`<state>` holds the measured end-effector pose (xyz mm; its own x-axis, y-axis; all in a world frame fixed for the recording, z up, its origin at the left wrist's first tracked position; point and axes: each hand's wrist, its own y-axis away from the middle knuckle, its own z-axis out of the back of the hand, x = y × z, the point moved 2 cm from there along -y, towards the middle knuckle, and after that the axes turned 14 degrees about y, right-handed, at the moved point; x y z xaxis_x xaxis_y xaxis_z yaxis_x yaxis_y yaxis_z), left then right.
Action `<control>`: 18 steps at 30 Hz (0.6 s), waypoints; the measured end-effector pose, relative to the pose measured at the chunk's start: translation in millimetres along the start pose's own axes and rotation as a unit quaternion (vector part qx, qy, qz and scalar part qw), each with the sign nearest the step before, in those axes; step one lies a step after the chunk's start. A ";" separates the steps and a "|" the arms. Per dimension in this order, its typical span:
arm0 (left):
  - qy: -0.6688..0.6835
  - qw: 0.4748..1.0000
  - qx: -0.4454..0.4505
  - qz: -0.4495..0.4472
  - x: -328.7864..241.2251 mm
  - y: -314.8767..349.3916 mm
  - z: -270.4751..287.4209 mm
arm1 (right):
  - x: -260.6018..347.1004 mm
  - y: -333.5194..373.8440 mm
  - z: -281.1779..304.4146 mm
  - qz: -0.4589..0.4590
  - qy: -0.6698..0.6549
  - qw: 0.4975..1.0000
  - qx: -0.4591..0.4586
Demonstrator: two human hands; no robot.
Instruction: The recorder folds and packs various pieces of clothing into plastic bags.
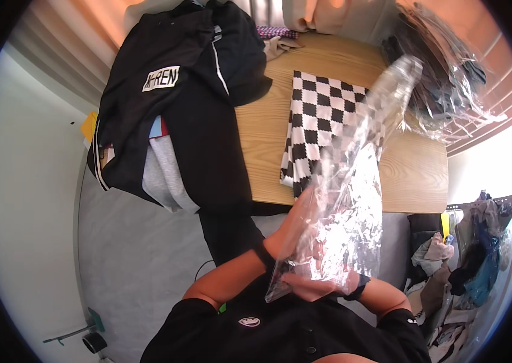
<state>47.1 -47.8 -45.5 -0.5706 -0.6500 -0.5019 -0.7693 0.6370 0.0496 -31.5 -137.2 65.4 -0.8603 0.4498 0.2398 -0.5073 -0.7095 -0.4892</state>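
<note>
A long clear plastic bag [362, 181] hangs slanted in front of me, its far end up over the right of the table and its near end at my chest. My right hand [313, 287] is closed on the near edge of the bag, seen partly through the film. My left hand [309, 202] reaches up behind or inside the bag; which one I cannot tell, and glare and film hide its fingers. Under the bag's far part, a folded black-and-white checkered cloth [322, 115] lies on the wooden table [413, 175], partly covered from view.
Black garments [201, 121] are piled at the table's left and drape over its front edge, with a grey cloth [164, 169] among them. A stack of plastic-bagged clothes [443, 72] is at the far right. More clothes [479, 254] hang on a rack at right.
</note>
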 end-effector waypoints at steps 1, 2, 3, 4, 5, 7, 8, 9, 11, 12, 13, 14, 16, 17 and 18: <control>-0.182 0.981 0.052 -0.041 -2.5 5.5 -3.6 | -3.2 -0.5 0.0 0.010 0.004 0.999 0.031; -0.357 0.925 0.101 -0.079 -4.4 10.7 -8.3 | -5.4 0.7 -0.6 0.020 0.008 0.998 0.063; -0.518 0.835 0.148 -0.115 -5.5 12.9 -13.4 | -13.7 10.2 -10.6 -0.008 -0.022 0.996 0.084; -0.663 0.712 0.182 -0.145 -7.4 18.1 -13.8 | -16.7 -9.8 -10.7 -0.031 -0.058 0.993 0.103; -0.633 0.726 0.202 -0.179 -7.6 13.9 -1.7 | -26.3 -32.9 9.2 -0.039 -0.066 0.997 -0.018; -0.516 0.774 0.178 -0.320 -17.8 3.2 -17.2 | -51.1 -38.0 11.4 -0.097 -0.093 0.991 0.002; -0.592 0.744 0.164 -0.264 -28.3 6.2 -31.3 | -62.0 -50.5 25.3 -0.099 -0.023 0.995 -0.021; -0.660 0.707 0.150 -0.206 -38.2 7.9 -42.7 | -65.4 -53.0 33.2 -0.165 0.012 0.985 0.043; -0.641 0.712 0.151 -0.244 -46.7 10.0 -49.1 | -75.5 -51.1 38.4 -0.227 0.023 0.972 -0.054; -0.624 0.714 0.143 -0.283 -51.1 14.3 -49.9 | -75.9 -47.0 40.5 -0.268 0.049 0.960 -0.070; -0.615 0.717 0.129 -0.304 -57.5 18.7 -48.6 | -78.0 -37.0 39.1 -0.308 0.030 0.946 -0.100; -0.611 0.720 0.138 -0.299 -62.9 22.5 -44.2 | -81.3 -23.6 35.7 -0.346 0.011 0.929 -0.130; -0.649 0.671 0.050 -0.356 -76.5 23.4 -32.7 | -84.2 5.0 30.0 -0.381 0.017 0.915 -0.132; -0.628 0.700 -0.021 -0.339 -80.5 20.6 -31.8 | -87.0 20.7 26.0 -0.432 0.065 0.884 -0.168; -0.604 0.725 -0.090 -0.318 -84.2 16.1 -34.9 | -90.2 38.0 24.1 -0.483 0.113 0.844 -0.202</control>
<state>72.7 2.7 27.6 0.4999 0.1182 -0.8580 -0.8540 0.2321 -0.4656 25.6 -217.8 45.4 0.0000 0.8373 0.5467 -0.8691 0.2704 -0.4142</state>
